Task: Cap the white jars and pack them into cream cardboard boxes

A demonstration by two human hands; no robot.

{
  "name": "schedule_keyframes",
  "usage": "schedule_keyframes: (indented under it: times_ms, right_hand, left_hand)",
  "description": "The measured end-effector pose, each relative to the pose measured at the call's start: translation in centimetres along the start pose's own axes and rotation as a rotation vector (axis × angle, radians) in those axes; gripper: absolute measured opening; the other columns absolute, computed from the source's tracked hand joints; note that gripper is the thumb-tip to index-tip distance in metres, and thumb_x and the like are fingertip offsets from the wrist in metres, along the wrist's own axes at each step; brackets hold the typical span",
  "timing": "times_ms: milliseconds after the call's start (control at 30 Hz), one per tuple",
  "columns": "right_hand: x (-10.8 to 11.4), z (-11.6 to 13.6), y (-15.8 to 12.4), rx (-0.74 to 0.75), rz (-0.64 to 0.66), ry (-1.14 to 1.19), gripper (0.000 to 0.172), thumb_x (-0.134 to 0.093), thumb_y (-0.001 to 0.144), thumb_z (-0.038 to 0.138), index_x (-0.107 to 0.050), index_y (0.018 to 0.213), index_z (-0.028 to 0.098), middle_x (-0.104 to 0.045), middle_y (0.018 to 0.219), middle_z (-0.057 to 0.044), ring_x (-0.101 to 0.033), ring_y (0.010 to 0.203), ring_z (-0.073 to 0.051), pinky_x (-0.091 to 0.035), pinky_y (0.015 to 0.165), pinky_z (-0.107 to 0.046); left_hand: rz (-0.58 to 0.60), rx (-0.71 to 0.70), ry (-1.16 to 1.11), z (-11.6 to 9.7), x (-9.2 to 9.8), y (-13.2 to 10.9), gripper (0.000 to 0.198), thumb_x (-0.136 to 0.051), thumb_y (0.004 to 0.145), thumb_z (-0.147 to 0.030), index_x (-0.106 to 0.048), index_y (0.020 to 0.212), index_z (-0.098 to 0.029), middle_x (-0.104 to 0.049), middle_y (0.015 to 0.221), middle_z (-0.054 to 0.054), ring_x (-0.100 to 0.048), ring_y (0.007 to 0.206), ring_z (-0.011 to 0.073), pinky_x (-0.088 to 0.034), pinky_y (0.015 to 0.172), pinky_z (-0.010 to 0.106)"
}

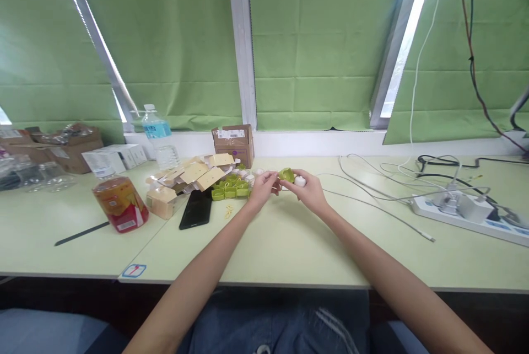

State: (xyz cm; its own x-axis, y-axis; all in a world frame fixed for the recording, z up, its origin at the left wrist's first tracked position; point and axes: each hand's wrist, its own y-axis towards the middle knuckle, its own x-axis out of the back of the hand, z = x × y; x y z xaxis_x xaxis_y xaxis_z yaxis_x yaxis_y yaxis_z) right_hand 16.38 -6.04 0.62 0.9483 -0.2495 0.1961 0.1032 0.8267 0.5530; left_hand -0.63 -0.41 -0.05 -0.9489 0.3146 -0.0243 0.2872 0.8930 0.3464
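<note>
Above the table, my right hand [311, 193] is closed around a small hollow green cover [286, 175]. A rounded white piece [300, 181] shows by the same hand's fingers. My left hand [263, 188] is closed in a pinch at the cover's left side; what lies between its fingertips is too small to make out. Just left of it, several similar green covers [230, 187] sit in a cluster, with white pieces [247, 173] behind them, partly hidden by my left hand. Small yellow loops [228, 211] lie in front of the cluster.
Left of the covers are a black phone [195, 209] and a heap of beige small boxes [194, 172]. Farther left stand a red-and-orange container [120, 204] and a water bottle [159, 136]. A cardboard box [233, 144] is behind. Cables and a power strip [475, 219] occupy the right.
</note>
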Motion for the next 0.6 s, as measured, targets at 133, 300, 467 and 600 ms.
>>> schedule_keyframes:
  times_ms: [133, 300, 467, 600]
  right_hand:
    - [1.0, -0.4, 0.8, -0.02, -0.187, -0.026, 0.058, -0.079, 0.076, 0.058, -0.077, 0.115, 0.016, -0.079, 0.107, -0.011, -0.071, 0.09, -0.028, -0.057, 0.081, -0.039]
    - [2.8, -3.1, 1.7, -0.054, -0.287, -0.131, 0.064, -0.075, 0.078, 0.06, -0.074, 0.123, 0.015, -0.078, 0.115, -0.014, -0.071, 0.099, -0.032, -0.054, 0.089, -0.043]
    - [3.8, -5.3, 2.2, -0.097, -0.328, -0.18, 0.066, -0.074, 0.077, 0.06, -0.074, 0.123, 0.013, -0.077, 0.119, -0.017, -0.07, 0.104, -0.034, -0.052, 0.094, -0.046]
    - [3.9, -5.4, 2.4, -0.114, -0.365, -0.157, 0.069, -0.074, 0.075, 0.063, -0.075, 0.119, 0.01, -0.078, 0.115, -0.018, -0.07, 0.1, -0.033, -0.052, 0.093, -0.045]
  left_hand:
    - [-0.062, -0.331, 0.541, -0.1, 0.4, -0.6, 0.015, -0.058, 0.096, -0.03, -0.068, 0.099, -0.019, -0.07, 0.088, 0.006, -0.06, 0.073, 0.0171, -0.05, 0.071, 0.03]
    - [-0.043, -0.437, 0.829, 0.4, -0.1, -1.2, 0.021, -0.049, 0.097, -0.017, -0.066, 0.11, -0.018, -0.07, 0.11, 0.01, -0.065, 0.087, 0.0202, -0.054, 0.084, 0.037]
    - [-0.023, -0.452, 0.895, 0.6, -2.1, -0.4, 0.03, -0.047, 0.096, -0.012, -0.062, 0.121, -0.019, -0.067, 0.125, 0.012, -0.065, 0.112, 0.0241, -0.053, 0.099, 0.04]
    - [0.005, -0.343, 1.095, 1.0, -4.4, 0.9, 0.03, -0.054, 0.095, -0.015, -0.059, 0.124, -0.019, -0.066, 0.13, 0.014, -0.058, 0.126, 0.0286, -0.045, 0.108, 0.044]
